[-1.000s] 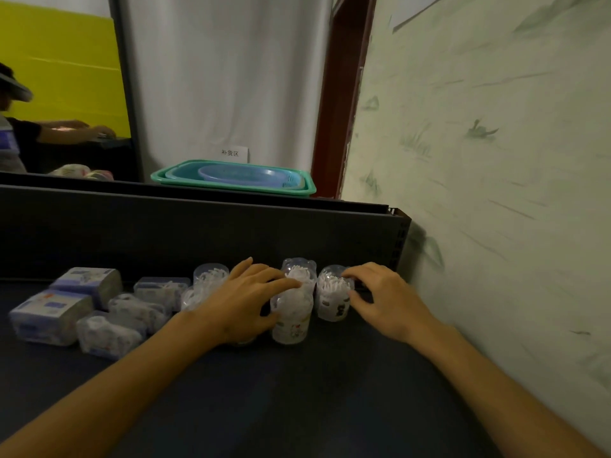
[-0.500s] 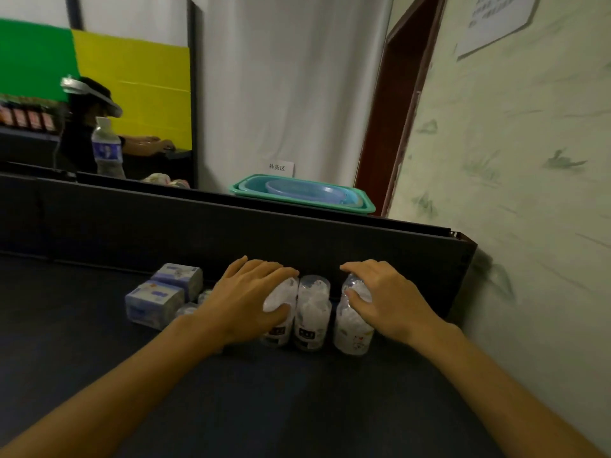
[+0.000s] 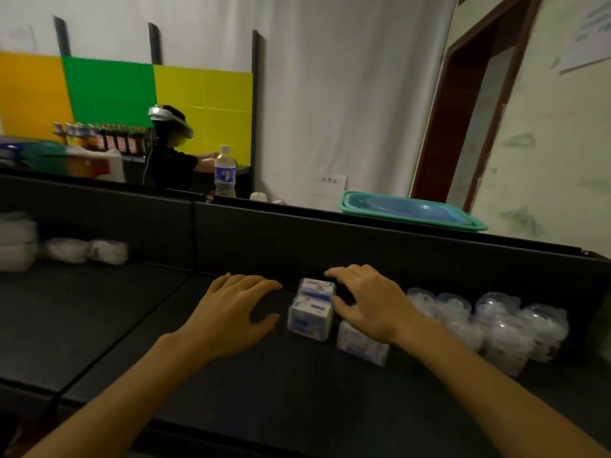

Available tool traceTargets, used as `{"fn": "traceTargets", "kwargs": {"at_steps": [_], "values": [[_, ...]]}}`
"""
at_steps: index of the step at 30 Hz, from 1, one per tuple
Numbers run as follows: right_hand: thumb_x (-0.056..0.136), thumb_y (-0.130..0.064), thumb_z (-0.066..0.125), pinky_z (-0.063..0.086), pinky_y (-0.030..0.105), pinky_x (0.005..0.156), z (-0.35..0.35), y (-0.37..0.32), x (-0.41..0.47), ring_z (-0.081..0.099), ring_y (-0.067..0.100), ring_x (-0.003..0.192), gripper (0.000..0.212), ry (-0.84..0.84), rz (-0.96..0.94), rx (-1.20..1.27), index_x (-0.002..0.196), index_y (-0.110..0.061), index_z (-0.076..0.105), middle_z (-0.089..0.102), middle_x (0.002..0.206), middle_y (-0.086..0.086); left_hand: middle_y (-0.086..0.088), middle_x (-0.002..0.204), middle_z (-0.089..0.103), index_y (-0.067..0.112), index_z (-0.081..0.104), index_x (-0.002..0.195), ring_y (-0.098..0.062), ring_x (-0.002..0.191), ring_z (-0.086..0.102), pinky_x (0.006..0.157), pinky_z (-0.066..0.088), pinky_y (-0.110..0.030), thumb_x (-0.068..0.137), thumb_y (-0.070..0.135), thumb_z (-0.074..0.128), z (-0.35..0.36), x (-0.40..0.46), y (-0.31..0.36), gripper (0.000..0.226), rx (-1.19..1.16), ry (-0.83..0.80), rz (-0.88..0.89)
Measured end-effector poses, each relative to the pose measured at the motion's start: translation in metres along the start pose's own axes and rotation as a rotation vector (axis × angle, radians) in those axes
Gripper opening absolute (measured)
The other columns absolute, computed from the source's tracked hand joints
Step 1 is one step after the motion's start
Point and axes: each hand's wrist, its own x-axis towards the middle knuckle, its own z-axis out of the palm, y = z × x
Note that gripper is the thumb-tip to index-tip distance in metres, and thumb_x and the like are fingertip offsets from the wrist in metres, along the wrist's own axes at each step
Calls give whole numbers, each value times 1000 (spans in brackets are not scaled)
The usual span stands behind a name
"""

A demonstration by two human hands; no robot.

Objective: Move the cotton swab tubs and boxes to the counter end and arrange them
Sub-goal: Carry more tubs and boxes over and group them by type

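Two white-and-blue cotton swab boxes [image 3: 310, 317] stand one behind the other on the dark counter [image 3: 251, 385]. My left hand [image 3: 231, 312] hovers open just left of them, fingers spread, a small gap between it and the boxes. My right hand [image 3: 370, 302] is open on their right side, fingers over the rear box and palm above a clear flat swab box [image 3: 362, 347]. Several clear round swab tubs [image 3: 496, 325] stand bunched at the counter's right end, by the wall.
A dark back panel [image 3: 363, 246] runs behind the counter. Clear packs [image 3: 86, 251] and white containers [image 3: 16, 241] sit far left. A teal tray with a blue basin [image 3: 410, 209], a water bottle [image 3: 224, 173] and another person [image 3: 172, 153] are beyond the panel.
Both hands have left the round tubs and shifted left to either side of the boxes. The view has swung left, so the tubs now lie at the right.
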Motion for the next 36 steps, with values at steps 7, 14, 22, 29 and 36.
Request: {"fn": "traceTargets", "kwargs": {"at_steps": [7, 14, 22, 29, 36], "values": [[95, -38, 51, 42, 28, 97, 38, -110, 68, 46, 13, 119, 50, -1, -97, 62, 142, -27, 37, 50, 131, -2, 12, 143, 39, 42, 31, 138, -9, 135, 31, 113, 11, -33, 71, 74, 17, -35, -64, -119, 76, 21, -18, -118], [96, -36, 51, 42, 28, 99, 81, -204, 126, 45, 13, 122, 49, -61, -206, 144, 142, -28, 37, 48, 133, -2, 18, 143, 37, 46, 29, 137, -5, 134, 29, 114, 12, -32, 68, 76, 13, -60, -125, -200, 77, 47, -79, -268], [94, -36, 53, 44, 31, 99, 115, -249, 188, 46, 14, 120, 50, -108, -279, 148, 141, -28, 37, 49, 132, -2, 19, 145, 35, 46, 29, 137, -5, 135, 27, 114, 12, -31, 89, 58, 42, -70, -154, -262, 51, 48, -71, -386], [93, -38, 55, 46, 30, 95, 153, -261, 255, 48, 14, 118, 50, -133, -254, 162, 140, -29, 38, 50, 131, -2, 18, 144, 36, 47, 30, 135, -5, 135, 28, 114, 14, -33, 89, 57, 44, -73, -147, -332, 50, 94, -84, -466], [91, -38, 57, 44, 28, 94, 180, -253, 321, 47, 14, 119, 54, -162, -178, 139, 141, -31, 36, 48, 133, -3, 13, 144, 38, 43, 30, 137, -9, 135, 30, 113, 19, -33, 89, 54, 47, -67, -110, -396, 52, 116, -75, -471]]}}
